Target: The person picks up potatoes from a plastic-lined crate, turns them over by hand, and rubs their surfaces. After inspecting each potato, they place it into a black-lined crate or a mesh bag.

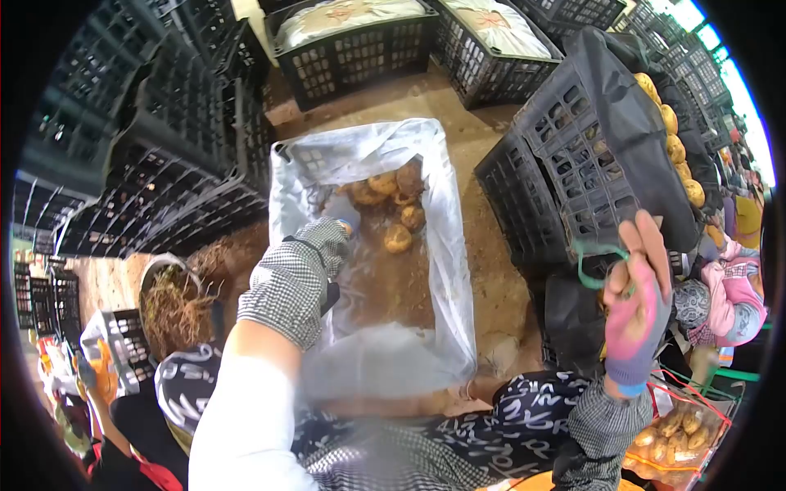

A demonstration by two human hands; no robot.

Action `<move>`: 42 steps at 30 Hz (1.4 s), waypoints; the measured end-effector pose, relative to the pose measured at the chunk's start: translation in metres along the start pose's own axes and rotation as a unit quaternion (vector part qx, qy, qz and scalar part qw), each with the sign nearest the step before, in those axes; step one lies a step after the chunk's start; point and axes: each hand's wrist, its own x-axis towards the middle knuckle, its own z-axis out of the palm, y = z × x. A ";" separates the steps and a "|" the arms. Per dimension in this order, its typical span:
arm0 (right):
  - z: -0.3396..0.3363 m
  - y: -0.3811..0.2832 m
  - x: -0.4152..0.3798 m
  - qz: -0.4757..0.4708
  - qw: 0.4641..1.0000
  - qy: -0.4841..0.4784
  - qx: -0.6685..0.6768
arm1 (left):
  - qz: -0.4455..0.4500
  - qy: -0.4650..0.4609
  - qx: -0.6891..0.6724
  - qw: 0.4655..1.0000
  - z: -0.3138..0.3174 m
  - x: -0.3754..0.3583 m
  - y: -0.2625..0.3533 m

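A crate lined with white plastic (450, 270) stands in front of me, with several round, brown, potato-like tubers (398, 238) toward its far end. My left hand (348, 221), gloved and with a checked sleeve cover, reaches down inside it beside the tubers. Its fingers are mostly hidden behind the wrist and sleeve. To the right of the crate, my right hand (643, 299) is raised in a pink and grey glove. A thin green loop (583, 266) sticks out from its bent fingers, while other fingers point upward.
Stacked black crates (188, 155) rise on the left, and a tilted crate with dark cloth (565, 155) stands right, yellow tubers (673, 147) along its edge. Filled crates (360, 61) line the back. A basket of roots (176, 303) sits left. Other people (733, 299) are at right.
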 end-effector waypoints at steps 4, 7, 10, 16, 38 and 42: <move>0.014 0.008 -0.003 0.021 0.991 0.020 -0.128 | -0.041 0.084 0.035 0.995 0.045 0.041 -0.009; 0.015 0.017 -0.008 0.038 0.986 -0.010 -0.162 | -0.018 -0.030 -0.020 0.999 0.017 0.016 -0.017; 0.034 0.010 -0.012 0.079 0.987 -0.019 -0.137 | 0.036 -0.144 -0.086 0.985 -0.032 -0.013 0.002; 0.031 0.047 -0.039 0.025 0.977 -0.190 -0.096 | 0.267 -0.212 -0.294 0.893 -0.169 -0.160 0.093; 0.065 0.055 -0.122 -0.063 0.944 -0.318 -0.063 | 0.251 -0.278 -0.522 0.767 -0.257 -0.347 0.099; 0.066 0.056 -0.099 -0.042 0.969 -0.244 0.000 | 0.091 -0.533 -0.742 0.397 -0.216 -0.325 0.077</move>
